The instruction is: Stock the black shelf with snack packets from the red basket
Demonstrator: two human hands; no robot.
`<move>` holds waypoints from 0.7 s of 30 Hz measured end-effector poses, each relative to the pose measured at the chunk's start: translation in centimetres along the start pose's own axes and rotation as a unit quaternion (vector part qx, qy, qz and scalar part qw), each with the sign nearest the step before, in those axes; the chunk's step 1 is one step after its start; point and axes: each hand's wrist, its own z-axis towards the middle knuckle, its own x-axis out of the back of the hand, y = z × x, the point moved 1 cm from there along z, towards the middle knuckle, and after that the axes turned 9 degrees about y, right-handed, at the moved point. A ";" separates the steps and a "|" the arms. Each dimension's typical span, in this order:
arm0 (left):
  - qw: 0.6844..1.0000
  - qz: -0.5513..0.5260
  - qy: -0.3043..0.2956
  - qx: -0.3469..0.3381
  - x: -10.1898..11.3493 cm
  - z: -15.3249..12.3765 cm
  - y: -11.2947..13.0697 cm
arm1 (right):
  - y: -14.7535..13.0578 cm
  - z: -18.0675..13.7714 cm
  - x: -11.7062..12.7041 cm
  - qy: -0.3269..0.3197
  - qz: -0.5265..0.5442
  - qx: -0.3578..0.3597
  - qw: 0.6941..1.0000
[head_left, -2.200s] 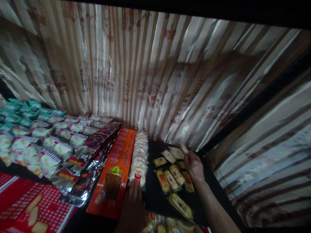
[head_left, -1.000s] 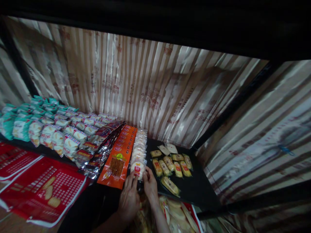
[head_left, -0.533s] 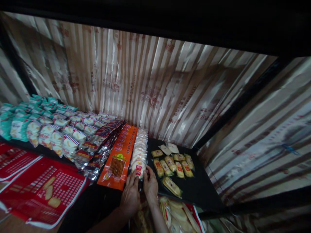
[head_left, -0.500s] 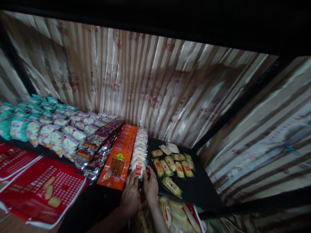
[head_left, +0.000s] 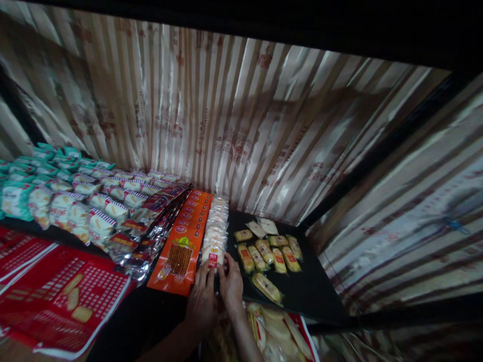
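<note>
My left hand (head_left: pixel 201 299) and my right hand (head_left: pixel 231 285) lie side by side at the front edge of a dark shelf (head_left: pixel 298 296). The fingertips of both touch the nearest clear packet with a red label (head_left: pixel 212 257), at the front end of a row of clear round-cake packets (head_left: pixel 216 229). The fingers are stretched toward it and slightly curled. Whether they grip the packet I cannot make out. Right of the hands lie several small yellow snack packets (head_left: pixel 267 256).
Orange packets (head_left: pixel 184 241) lie left of the clear row, then shiny dark-red packets (head_left: pixel 151 221), white striped packets (head_left: pixel 86 211) and teal packets (head_left: pixel 33 166). Red bags (head_left: pixel 64 296) sit at the lower left. Yellow snacks (head_left: pixel 271 332) lie below the shelf. Striped foil lines the walls.
My right hand left the yellow packets at the back right and came to the front of the clear row, beside my left hand. Since then both hands have stayed on the front packet.
</note>
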 end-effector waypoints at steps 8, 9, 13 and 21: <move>0.991 0.070 0.072 -0.085 -0.2 -0.6 -0.6 | 0.8 0.6 0.5 0.038 -0.037 0.059 0.997; 0.988 0.065 0.090 -0.110 -0.2 -1.1 -0.6 | 0.9 1.4 1.0 0.054 -0.059 0.087 0.993; 0.975 0.008 0.113 -0.191 -0.3 -3.3 -0.7 | 0.7 6.4 3.5 0.075 -0.179 0.178 0.965; 0.973 0.022 0.143 -0.182 -0.5 -3.1 -0.5 | 1.7 14.6 5.3 -0.003 -0.417 0.162 0.894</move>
